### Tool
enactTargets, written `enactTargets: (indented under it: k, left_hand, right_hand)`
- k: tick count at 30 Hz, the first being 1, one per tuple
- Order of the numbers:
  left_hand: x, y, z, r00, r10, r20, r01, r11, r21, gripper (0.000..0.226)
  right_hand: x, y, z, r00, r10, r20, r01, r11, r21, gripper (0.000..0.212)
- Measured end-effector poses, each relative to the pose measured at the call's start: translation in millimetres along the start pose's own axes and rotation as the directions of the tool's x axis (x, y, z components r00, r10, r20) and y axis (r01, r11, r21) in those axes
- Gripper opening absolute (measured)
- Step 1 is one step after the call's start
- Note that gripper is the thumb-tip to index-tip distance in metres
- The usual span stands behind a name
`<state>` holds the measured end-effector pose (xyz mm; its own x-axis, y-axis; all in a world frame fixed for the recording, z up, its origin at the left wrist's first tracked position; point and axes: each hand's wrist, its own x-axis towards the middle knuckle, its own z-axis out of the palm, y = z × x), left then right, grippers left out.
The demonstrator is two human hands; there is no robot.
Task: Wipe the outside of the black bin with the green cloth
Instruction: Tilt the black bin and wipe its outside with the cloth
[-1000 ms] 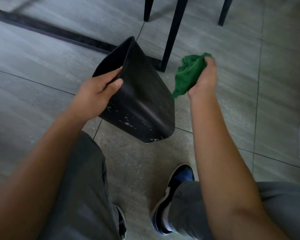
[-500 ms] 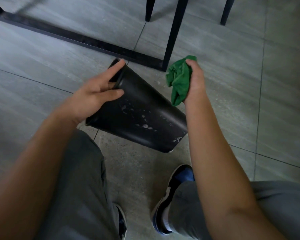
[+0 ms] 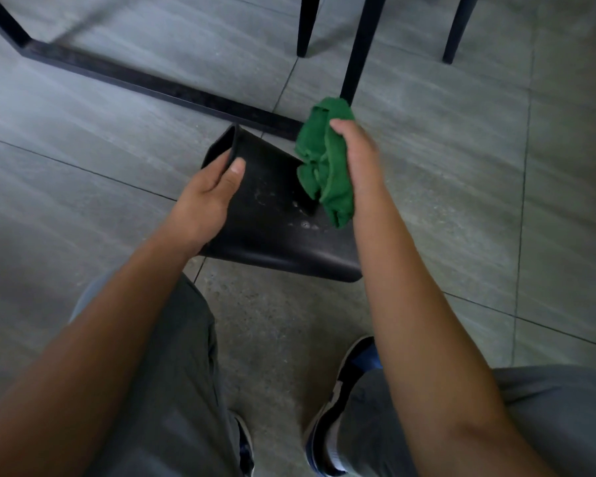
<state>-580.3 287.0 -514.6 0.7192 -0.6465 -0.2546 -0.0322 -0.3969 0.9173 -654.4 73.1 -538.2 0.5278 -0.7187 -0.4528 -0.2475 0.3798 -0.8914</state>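
Note:
The black bin [image 3: 272, 232] is tipped on its side above the floor, with its mouth facing up-left and its base toward the lower right. Pale dried spots mark its upper side. My left hand [image 3: 209, 197] grips the rim at the mouth, thumb on the outside wall. My right hand [image 3: 355, 156] holds the bunched green cloth [image 3: 324, 160], which hangs against the bin's right upper side. Part of the bin's wall is hidden behind the cloth and my right forearm.
A black metal frame bar [image 3: 159, 87] runs along the grey tiled floor just beyond the bin, with an upright leg [image 3: 356, 46] behind the cloth. Two chair legs [image 3: 305, 25] stand farther back. My knees and shoes [image 3: 338, 404] are below.
The bin has been turned from near upright to lying more on its side. My right hand has brought the green cloth from beside the bin onto its right side.

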Motion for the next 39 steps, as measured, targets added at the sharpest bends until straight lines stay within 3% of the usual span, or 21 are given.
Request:
enactTargets:
  k: [3,6,8,11,13,15,17,20,23,26,30,32,34,39]
  left_hand:
    - [4,-3,-4,0.997,-0.041,-0.068,0.04,0.999,-0.019,0.075]
    - [8,-5,-4,0.98,-0.134,-0.146,0.111,0.982,-0.153,0.092]
    - [9,-3,-3,0.976,-0.152,-0.159,0.117,0.971,-0.206,0.088]
    - [9,-5,-3,0.971,-0.164,-0.175,0.129,0.972,-0.195,0.081]
    - [11,-9,-6,0.963,-0.177,-0.201,0.15,0.978,-0.145,0.083]
    - [10,-8,-8,0.975,-0.143,-0.171,0.119,0.983,-0.141,0.081]
    - [9,-5,-8,0.996,-0.056,-0.07,0.035,0.965,-0.261,0.08]
    - [7,-2,-11,0.997,-0.023,-0.073,-0.001,0.948,-0.318,0.082]
    - [10,-8,-12,0.98,-0.062,-0.187,0.019,0.974,-0.226,0.051]
    - [14,-17,-16,0.977,-0.057,-0.204,0.008,0.973,-0.231,0.022]
    - [16,-26,-23,0.976,-0.03,-0.214,-0.007,0.986,-0.169,0.02]
    - [18,-28,-24,0.974,-0.042,-0.224,0.004,0.986,-0.168,0.019]
    - [17,-29,-25,0.973,-0.043,-0.228,0.003,0.985,-0.174,0.019]
    - [17,-36,-26,0.969,-0.052,-0.241,0.005,0.981,-0.192,0.025]
  right_hand:
    - [-21,-2,16,0.992,-0.068,0.103,0.076,0.995,-0.071,0.039]
    - [-45,2,43,0.972,-0.123,0.201,0.142,0.986,-0.083,0.03]
    - [-52,18,63,0.935,-0.312,0.169,0.349,0.894,-0.282,0.033]
    - [-52,42,73,0.787,-0.616,0.032,0.483,0.584,-0.653,0.059]
    - [-52,46,72,0.756,-0.655,-0.006,0.49,0.571,-0.659,0.056]
    - [-56,48,84,0.762,-0.631,0.143,0.546,0.509,-0.666,0.05]
    - [-68,54,101,0.753,-0.587,0.297,0.588,0.396,-0.705,0.053]
    - [-75,61,107,0.698,-0.621,0.357,0.645,0.329,-0.69,0.054]
    - [-56,63,94,0.749,-0.589,0.303,0.573,0.347,-0.742,0.05]
    - [-24,63,67,0.869,-0.471,0.153,0.396,0.476,-0.785,0.046]
    - [18,65,3,0.927,-0.341,-0.156,0.135,0.69,-0.711,0.055]
    - [17,65,-12,0.939,-0.219,-0.265,0.008,0.786,-0.618,0.042]
    - [17,70,-21,0.942,-0.162,-0.295,-0.03,0.833,-0.552,0.032]
    - [23,81,-25,0.945,-0.138,-0.296,-0.045,0.843,-0.536,0.042]
